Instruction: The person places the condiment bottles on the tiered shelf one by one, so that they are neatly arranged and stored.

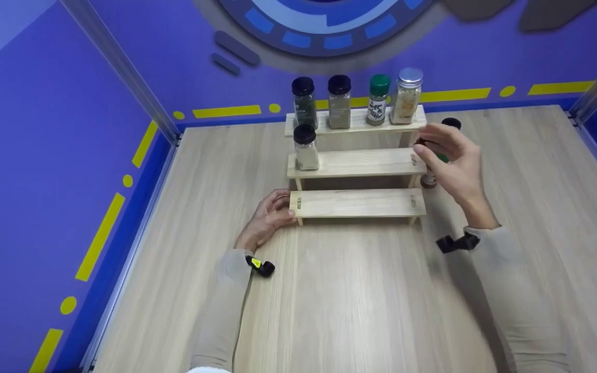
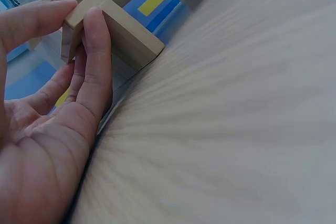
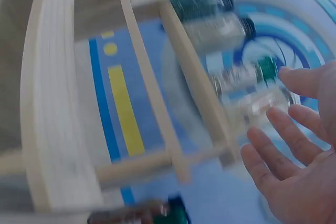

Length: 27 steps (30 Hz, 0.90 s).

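A three-tier wooden rack (image 1: 358,203) stands on the table. My left hand (image 1: 267,220) holds the left end of its lowest tier; in the left wrist view the thumb and fingers pinch the board's corner (image 2: 92,9). Beside the right end of the rack, my right hand (image 1: 456,168) is raised with fingers spread and slightly bent. The right wrist view shows that hand (image 3: 294,150) with nothing in its grasp, near the top-tier bottles. A dark spot by its thumb in the head view is too hidden to identify. A black-lidded jar (image 1: 307,153) stands on the middle tier's left end.
On the top tier stand two black-capped jars (image 1: 303,106) (image 1: 339,106), a green-capped bottle (image 1: 377,106) and a silver-lidded jar (image 1: 407,101). Behind my right hand, a black cap (image 1: 451,123) and a green-capped bottle (image 1: 429,180) partly show. Blue walls edge the table.
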Available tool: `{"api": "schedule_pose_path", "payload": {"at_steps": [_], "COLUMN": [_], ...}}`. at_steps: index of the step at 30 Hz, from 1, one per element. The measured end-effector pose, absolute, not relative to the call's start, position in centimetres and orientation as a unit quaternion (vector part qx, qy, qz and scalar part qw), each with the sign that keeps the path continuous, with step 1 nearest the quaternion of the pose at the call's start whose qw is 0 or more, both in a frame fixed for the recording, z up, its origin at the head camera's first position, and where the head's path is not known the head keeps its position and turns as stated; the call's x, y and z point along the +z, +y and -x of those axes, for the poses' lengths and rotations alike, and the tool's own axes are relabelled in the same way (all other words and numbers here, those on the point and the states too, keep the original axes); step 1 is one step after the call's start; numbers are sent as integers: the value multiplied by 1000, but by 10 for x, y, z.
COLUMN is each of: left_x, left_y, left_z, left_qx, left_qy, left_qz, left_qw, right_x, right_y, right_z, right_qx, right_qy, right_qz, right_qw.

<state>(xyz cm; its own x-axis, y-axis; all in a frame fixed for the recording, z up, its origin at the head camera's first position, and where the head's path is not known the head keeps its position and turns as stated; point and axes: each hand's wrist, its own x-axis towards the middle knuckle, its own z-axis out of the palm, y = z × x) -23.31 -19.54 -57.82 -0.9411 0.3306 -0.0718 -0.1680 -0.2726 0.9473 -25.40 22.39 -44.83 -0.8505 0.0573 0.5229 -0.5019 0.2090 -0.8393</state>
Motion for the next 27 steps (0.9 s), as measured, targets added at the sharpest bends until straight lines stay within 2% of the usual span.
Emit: {"api": "schedule_pose_path", "payload": {"at_steps": [6,11,15,23,27], "left_x": [-579,-578,-576,-576,-577], "left_y": [-196,-196,-196,-197,-197], "left_z": [233,232,231,231,231], "left_qx": [799,803,805,806,807], "left_qy": [575,569,566,565,563], "left_qz": [-71,-73,-73,-73,-76], "left_qw": [162,162,160,162,162], "right_x": [-465,-479,-492,-518,-530], "right_y": [253,269,282,300,303], "right_z": [259,266,271,279,283], "right_qx": [615,615,610,572,560], "right_qy": [-746,-752,-767,-815,-824], "right_qz": [-94,-89,-88,-80,-82], "right_qw": [238,218,175,52,24]}}
